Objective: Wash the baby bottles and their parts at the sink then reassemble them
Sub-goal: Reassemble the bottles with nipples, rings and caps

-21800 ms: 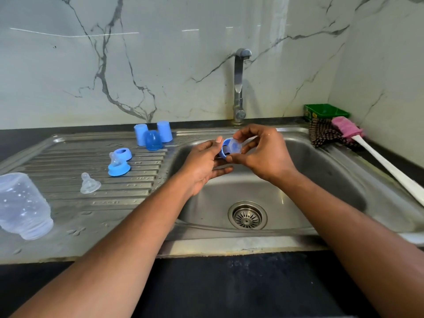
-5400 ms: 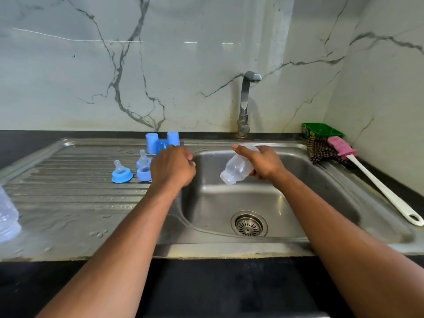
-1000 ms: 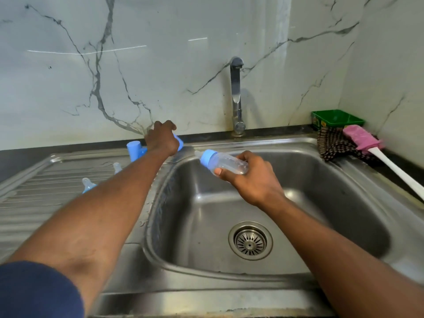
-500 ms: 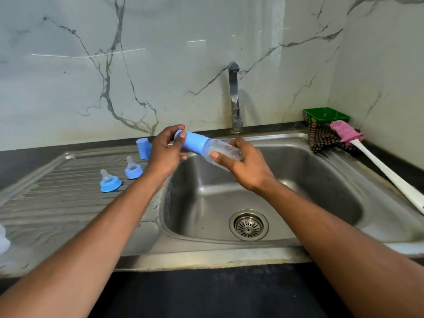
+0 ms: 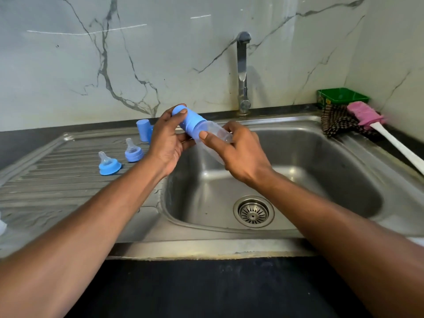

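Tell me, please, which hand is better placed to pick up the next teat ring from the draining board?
Left, probably. The left hand holds only the blue cap and sits beside the draining board, near both teat rings. The right hand grips the bottle over the sink.

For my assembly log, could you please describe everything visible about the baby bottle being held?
The baby bottle is small, with a clear plastic-looking body and a blue cap over its top. It lies tilted, cap end up-left, above the sink basin's left edge. The left hand grips the cap; the right hand holds the body.
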